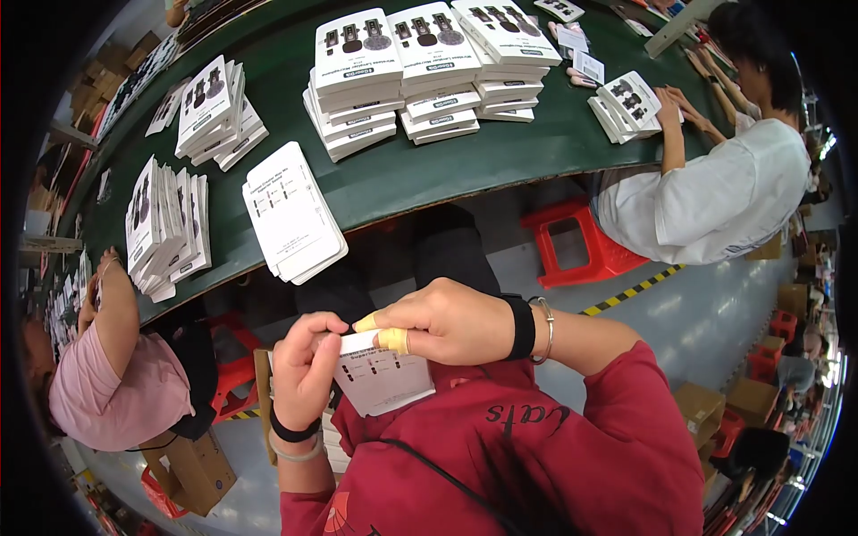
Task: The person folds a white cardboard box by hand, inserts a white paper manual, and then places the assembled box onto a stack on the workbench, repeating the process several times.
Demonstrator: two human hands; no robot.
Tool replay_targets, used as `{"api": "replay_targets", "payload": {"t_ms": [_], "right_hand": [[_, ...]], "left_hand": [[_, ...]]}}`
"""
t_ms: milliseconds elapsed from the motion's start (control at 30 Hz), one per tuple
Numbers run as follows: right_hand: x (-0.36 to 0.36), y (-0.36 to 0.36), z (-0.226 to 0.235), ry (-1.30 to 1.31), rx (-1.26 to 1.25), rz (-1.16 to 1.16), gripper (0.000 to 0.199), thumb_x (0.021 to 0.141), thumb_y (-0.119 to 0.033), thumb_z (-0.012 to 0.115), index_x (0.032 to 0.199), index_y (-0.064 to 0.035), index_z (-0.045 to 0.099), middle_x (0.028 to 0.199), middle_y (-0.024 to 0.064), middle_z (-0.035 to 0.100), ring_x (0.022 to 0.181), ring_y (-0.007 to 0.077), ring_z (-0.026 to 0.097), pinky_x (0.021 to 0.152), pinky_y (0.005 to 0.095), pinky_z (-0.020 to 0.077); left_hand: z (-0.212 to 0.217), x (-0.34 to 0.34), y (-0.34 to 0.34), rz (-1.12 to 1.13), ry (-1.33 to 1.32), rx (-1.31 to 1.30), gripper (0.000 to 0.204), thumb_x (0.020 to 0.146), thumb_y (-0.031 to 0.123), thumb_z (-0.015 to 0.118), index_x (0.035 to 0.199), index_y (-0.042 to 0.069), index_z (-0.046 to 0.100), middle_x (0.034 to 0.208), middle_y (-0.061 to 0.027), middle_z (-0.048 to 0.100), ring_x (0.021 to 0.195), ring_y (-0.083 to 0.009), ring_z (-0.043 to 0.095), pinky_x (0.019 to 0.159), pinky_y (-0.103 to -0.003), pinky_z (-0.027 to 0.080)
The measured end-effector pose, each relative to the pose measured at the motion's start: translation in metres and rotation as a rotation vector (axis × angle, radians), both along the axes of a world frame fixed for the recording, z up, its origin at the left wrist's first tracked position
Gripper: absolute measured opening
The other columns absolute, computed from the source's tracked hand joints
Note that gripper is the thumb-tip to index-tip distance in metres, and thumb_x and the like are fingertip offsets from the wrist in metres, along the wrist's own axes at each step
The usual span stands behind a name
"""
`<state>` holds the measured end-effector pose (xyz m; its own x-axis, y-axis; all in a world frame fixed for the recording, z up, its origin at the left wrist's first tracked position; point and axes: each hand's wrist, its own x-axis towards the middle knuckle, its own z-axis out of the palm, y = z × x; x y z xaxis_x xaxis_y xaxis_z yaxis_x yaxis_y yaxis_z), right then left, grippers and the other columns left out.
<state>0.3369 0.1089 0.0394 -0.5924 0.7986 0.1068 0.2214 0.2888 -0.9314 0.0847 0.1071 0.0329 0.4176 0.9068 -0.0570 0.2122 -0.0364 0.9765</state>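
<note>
Broadly, a long, smooth green desk (402, 183) carries uneven stacks of thin white boxes (438, 76) printed with dark device pictures, their contents hidden. On the floor at lower left, a brown cardboard carton (213, 469) gapes open. Before the person's soft red shirt (572, 447), one flat, rectangular white box (386, 384) hangs off the desk, its upper edge clamped by fingers of the left hand (302, 371) and right hand (438, 323); yellow wraps (393, 340) cover two right fingers.

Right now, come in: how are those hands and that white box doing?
Left fingers, right fingers: both on upper end of white box. Printed face visible. Nothing visibly in the way.
</note>
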Motion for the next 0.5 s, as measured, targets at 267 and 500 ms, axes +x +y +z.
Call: {"api": "replay_targets", "payload": {"t_ms": [267, 500], "right_hand": [[-0.008, 0.006, -0.009, 0.063, -0.191, -0.029, 0.028, 0.097, -0.016, 0.057, 0.118, -0.0019, 0.069, 0.095, 0.0181, 0.073, 0.081, 0.0309, 0.071, 0.074, 0.0360, 0.0550], [-0.006, 0.002, -0.004, 0.073, -0.357, -0.032, 0.019, 0.098, -0.013, 0.061, 0.112, -0.0026, 0.070, 0.100, 0.0120, 0.075, 0.094, 0.0230, 0.073, 0.082, 0.0311, 0.0551]], "left_hand": [[-0.010, 0.009, 0.006, 0.068, -0.128, -0.127, 0.004, 0.100, 0.005, 0.052, 0.099, 0.003, 0.054, 0.088, 0.0027, 0.052, 0.078, -0.0032, 0.047, 0.067, -0.019, 0.037], [-0.031, 0.005, -0.012, 0.126, -0.093, 0.148, 0.006, 0.099, 0.003, 0.059, 0.094, 0.003, 0.055, 0.082, 0.0008, 0.055, 0.071, -0.0052, 0.050, 0.063, -0.021, 0.040]]}}
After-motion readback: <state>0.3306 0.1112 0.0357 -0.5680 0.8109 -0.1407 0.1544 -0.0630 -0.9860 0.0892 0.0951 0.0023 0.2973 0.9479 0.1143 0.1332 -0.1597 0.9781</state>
